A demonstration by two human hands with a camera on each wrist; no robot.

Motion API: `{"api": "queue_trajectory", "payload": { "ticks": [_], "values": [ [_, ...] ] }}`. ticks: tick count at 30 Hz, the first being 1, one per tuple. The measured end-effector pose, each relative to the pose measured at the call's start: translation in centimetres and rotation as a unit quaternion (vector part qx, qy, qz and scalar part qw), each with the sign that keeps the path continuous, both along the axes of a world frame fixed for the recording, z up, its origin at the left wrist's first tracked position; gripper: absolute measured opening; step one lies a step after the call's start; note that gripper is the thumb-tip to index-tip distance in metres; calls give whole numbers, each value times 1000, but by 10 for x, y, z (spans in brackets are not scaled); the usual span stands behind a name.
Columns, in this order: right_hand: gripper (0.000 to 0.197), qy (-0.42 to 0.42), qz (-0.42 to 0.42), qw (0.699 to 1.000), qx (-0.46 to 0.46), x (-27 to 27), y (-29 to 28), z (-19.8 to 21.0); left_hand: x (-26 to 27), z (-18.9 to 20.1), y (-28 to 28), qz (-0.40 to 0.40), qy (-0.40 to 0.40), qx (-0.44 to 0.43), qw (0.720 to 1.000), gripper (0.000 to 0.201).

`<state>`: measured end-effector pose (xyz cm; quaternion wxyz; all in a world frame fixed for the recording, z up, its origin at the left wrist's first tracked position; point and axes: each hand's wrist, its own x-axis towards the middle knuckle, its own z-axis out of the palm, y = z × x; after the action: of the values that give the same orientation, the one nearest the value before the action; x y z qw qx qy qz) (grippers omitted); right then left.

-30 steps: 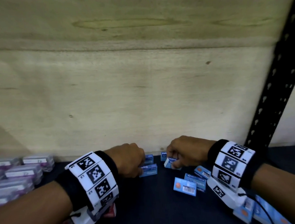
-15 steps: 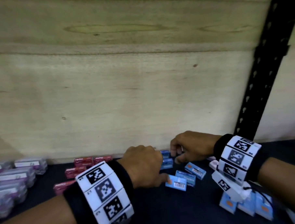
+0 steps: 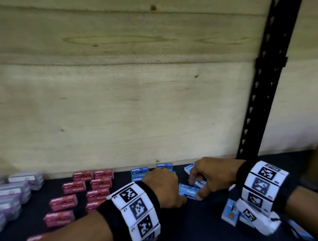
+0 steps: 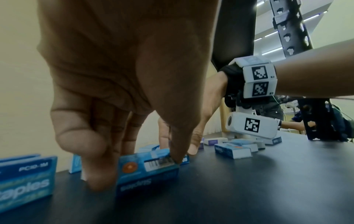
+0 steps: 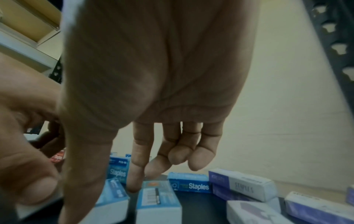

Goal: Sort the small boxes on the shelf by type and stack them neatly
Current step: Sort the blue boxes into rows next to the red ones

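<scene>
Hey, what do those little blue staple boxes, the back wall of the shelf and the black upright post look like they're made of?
Blue staple boxes: printed paperboard by the look, slightly glossy, with sharp folded edges, a barcode and white end flaps.
Back wall: unfinished plywood, pale and matte, showing grain and small knots.
Upright post: probably black-painted steel, judging by its punched keyhole slots.

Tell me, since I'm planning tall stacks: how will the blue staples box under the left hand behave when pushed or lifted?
The blue staples box looks like stiff cardboard with flat faces, so it should slide, not roll. Lying flat on the dark shelf, it seems unlikely to tip. The left hand pinches it by fingertips, suggesting an easy lift.
</scene>
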<state>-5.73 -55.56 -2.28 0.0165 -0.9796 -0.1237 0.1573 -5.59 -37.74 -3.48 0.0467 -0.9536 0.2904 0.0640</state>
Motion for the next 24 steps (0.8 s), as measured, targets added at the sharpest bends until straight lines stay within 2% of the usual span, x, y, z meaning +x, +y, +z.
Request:
{"api": "queue_trajectory", "payload": {
  "ticks": [7,10,17,21,24],
  "values": [
    [51,17,-13,1000,17,2,2,-6,1,12,33,-27,111,-29,993,43],
    [44,13,-15,1000,23,2,7,-7,1,17,47,-42,142,-55,987,33],
    [36,11,-17,1000,17,5,21,-5,0,18,74,-49,164,-42,984,38],
    [32,14,-20,999,33,3,26,-6,5,12,83,-75,159,-82,981,21],
    [29,14,-18,999,32,1,31,-6,11,9,86,-80,160,-99,979,36]
  ]
}}
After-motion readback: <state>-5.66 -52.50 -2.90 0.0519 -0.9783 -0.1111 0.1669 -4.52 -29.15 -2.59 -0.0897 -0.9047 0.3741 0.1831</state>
